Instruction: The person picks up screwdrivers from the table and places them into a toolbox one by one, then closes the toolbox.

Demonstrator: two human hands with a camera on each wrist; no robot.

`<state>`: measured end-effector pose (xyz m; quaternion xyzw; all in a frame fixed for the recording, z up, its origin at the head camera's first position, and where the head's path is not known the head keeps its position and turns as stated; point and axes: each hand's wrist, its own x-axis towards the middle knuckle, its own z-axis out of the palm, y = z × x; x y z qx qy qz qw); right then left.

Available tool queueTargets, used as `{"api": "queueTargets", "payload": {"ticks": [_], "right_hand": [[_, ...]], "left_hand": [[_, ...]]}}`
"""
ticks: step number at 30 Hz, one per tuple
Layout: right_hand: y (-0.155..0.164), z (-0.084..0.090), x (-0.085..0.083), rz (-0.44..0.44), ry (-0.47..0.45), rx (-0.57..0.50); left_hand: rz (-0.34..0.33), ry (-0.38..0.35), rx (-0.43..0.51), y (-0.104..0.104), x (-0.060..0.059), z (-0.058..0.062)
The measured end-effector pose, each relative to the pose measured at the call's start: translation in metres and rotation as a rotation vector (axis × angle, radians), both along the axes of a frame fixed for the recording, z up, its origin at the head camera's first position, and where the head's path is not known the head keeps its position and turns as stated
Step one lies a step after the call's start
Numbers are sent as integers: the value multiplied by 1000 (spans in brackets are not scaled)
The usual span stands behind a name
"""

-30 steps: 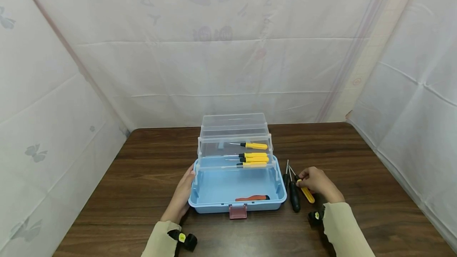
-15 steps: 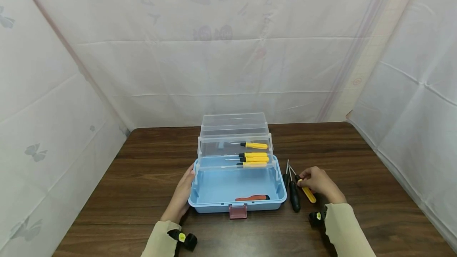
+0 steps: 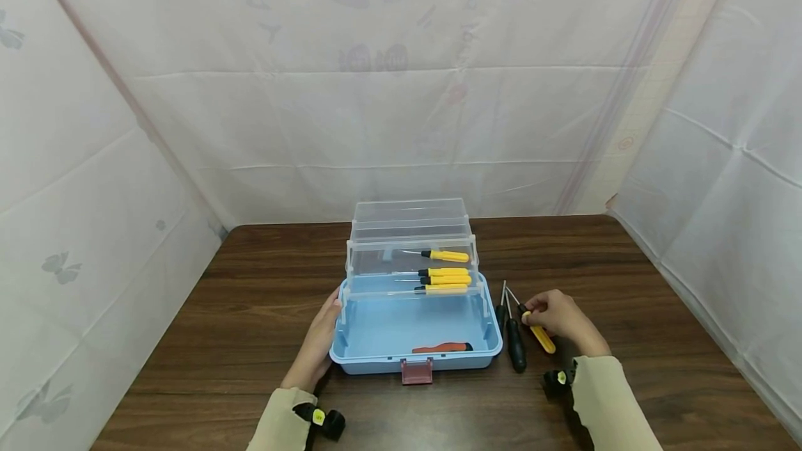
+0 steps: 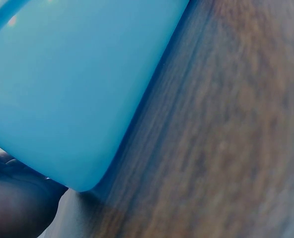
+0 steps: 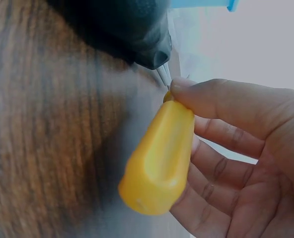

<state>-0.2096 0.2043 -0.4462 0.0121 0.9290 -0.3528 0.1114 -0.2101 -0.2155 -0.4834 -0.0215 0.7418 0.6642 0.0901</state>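
My right hand (image 3: pixel 560 315) pinches a yellow-handled screwdriver (image 3: pixel 542 339) just below its black collar, beside the toolbox. In the right wrist view, thumb and fingers grip the upper end of the yellow handle (image 5: pixel 159 161), whose butt points toward the camera. Two black-handled screwdrivers lie close by, one (image 3: pixel 516 346) nearest the yellow one and another (image 3: pixel 500 315) against the box wall. My left hand (image 3: pixel 318 336) holds the left side of the blue toolbox (image 3: pixel 358 362), thumb at the rim. The left wrist view shows its outer wall (image 4: pixel 87 99) with part of the hand below.
Raised clear trays (image 3: pixel 410 211) stand at the box's back, with several yellow-handled screwdrivers (image 3: pixel 449 256) in them. A red-handled tool (image 3: pixel 442 348) lies inside near the front wall. The pink latch (image 3: pixel 416 372) hangs down. White sheeting (image 3: pixel 376 124) surrounds the wooden table (image 3: pixel 263 284).
My right hand has shifted slightly to the right and up with the yellow-handled screwdriver, its handle end moving a little too. The left hand and the toolbox have stayed practically in place.
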Motion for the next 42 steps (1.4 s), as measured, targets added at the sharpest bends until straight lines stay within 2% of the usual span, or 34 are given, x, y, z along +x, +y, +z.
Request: {"api": "queueTargets", "payload": {"ticks": [15, 27, 42], "right_hand": [[1, 3, -1, 21, 11, 7], [0, 12, 0, 38, 28, -12], [-3, 25, -8, 65, 71, 28]], "left_hand": [[-8, 9, 16, 1, 1, 2], [-14, 13, 21, 1, 1, 2], [-7, 3, 16, 0, 0, 1]]}}
